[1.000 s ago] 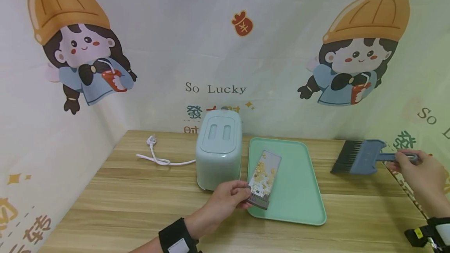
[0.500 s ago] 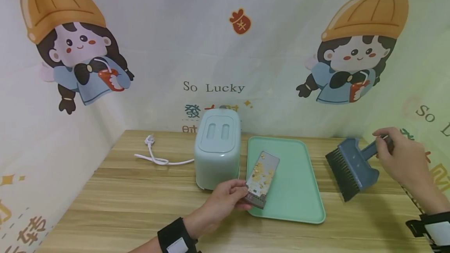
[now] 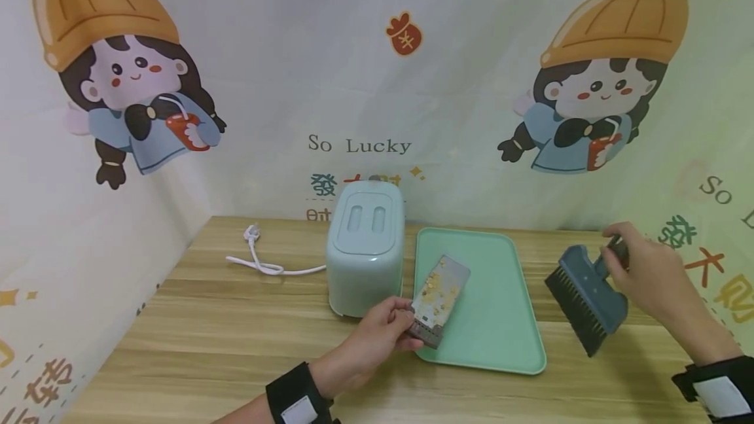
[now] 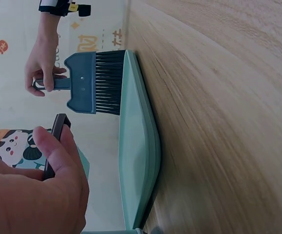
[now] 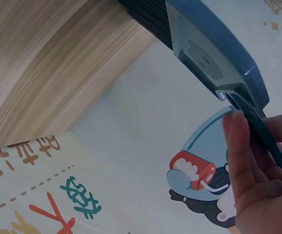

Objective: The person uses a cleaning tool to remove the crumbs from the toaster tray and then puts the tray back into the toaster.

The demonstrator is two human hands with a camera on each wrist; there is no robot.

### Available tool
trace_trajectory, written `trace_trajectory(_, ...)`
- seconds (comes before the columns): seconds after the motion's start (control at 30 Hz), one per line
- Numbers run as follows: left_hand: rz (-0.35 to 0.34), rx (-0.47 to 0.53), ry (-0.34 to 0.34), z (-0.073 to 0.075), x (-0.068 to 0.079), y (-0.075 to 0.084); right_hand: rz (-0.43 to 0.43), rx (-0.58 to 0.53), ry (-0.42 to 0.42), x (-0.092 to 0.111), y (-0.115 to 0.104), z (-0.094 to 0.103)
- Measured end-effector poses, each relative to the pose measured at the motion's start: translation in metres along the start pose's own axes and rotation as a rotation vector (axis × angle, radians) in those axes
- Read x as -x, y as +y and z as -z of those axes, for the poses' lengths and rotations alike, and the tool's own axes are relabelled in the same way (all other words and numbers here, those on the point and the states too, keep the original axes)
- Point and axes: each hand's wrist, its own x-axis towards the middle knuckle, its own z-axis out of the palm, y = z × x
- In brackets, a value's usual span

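My left hand [image 3: 377, 335] pinches the dark front end of a toaster crumb tray [image 3: 440, 286]. Yellowish crumbs are scattered over its grey metal surface, and it overlaps the left part of a green tray [image 3: 501, 319] in the head view. At the right, my right hand [image 3: 654, 273] grips a blue brush [image 3: 595, 290] by its handle, bristles slanting down toward the table. The brush's wide head and dark bristles [image 4: 109, 83] show side-on in the left wrist view. My right thumb and fingers [image 5: 238, 146] press on its handle from both sides.
A pale green toaster [image 3: 365, 247] stands left of the green tray, close to my left hand. Its white cord and plug [image 3: 253, 234] lie on the wooden table [image 3: 206, 332] at the left. A printed cloth [image 3: 459, 97] hangs behind the table.
My right hand has moved left and turned the brush from roughly level to bristles slanting downward. My left hand and the crumb tray have barely shifted.
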Motion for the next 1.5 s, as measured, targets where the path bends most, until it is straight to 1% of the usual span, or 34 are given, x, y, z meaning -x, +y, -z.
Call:
trace_trajectory(0.1,0.008,0.008,-0.008,-0.001,-0.001,0.000,-0.059,-0.041,0.007,-0.002,-0.002,0.004)
trace_trajectory(0.13,0.010,0.007,-0.009,-0.001,-0.001,0.000,-0.092,-0.069,0.024,-0.003,-0.005,0.006)
trace_trajectory(0.2,0.011,0.000,-0.006,-0.001,-0.002,0.000,-0.189,-0.147,0.049,-0.008,-0.012,0.011)
trace_trajectory(0.27,0.015,-0.010,-0.001,-0.002,-0.004,-0.001,-0.286,-0.264,0.064,-0.013,-0.023,0.015)
trace_trajectory(0.37,0.015,-0.029,0.006,-0.004,-0.007,-0.001,-0.397,-0.507,0.045,-0.025,-0.046,0.014)
trace_trajectory(0.43,0.014,-0.046,0.004,-0.005,-0.010,-0.001,-0.433,-0.655,0.019,-0.033,-0.062,0.008)
trace_trajectory(0.5,0.012,-0.062,-0.006,-0.008,-0.012,-0.001,-0.449,-0.779,-0.003,-0.039,-0.077,0.000)
trace_trajectory(0.6,0.004,-0.078,-0.017,-0.009,-0.014,-0.001,-0.465,-0.873,-0.036,-0.046,-0.097,-0.017)
trace_trajectory(0.67,-0.005,-0.075,-0.017,-0.010,-0.015,-0.001,-0.485,-0.909,-0.060,-0.047,-0.107,-0.029)
trace_trajectory(0.77,-0.025,-0.069,-0.008,-0.011,-0.016,-0.002,-0.525,-0.931,-0.090,-0.046,-0.115,-0.046)
trace_trajectory(0.87,-0.036,-0.070,0.002,-0.011,-0.016,-0.003,-0.550,-0.936,-0.106,-0.042,-0.118,-0.058)
trace_trajectory(1.0,-0.030,-0.086,0.014,-0.009,-0.017,-0.003,-0.553,-0.913,-0.128,-0.035,-0.115,-0.068)
trace_trajectory(1.1,-0.013,-0.090,-0.005,-0.009,-0.018,-0.003,-0.558,-0.849,-0.130,-0.029,-0.108,-0.072)
trace_trajectory(1.23,0.010,-0.098,-0.034,-0.009,-0.019,-0.004,-0.571,-0.765,-0.084,-0.027,-0.099,-0.070)
trace_trajectory(1.3,0.011,-0.107,-0.031,-0.009,-0.020,-0.006,-0.568,-0.771,-0.055,-0.029,-0.099,-0.068)
trace_trajectory(1.37,0.008,-0.115,-0.022,-0.008,-0.021,-0.006,-0.552,-0.813,-0.036,-0.033,-0.101,-0.067)
trace_trajectory(1.5,-0.004,-0.128,-0.005,-0.007,-0.022,-0.008,-0.470,-0.861,-0.029,-0.037,-0.112,-0.069)
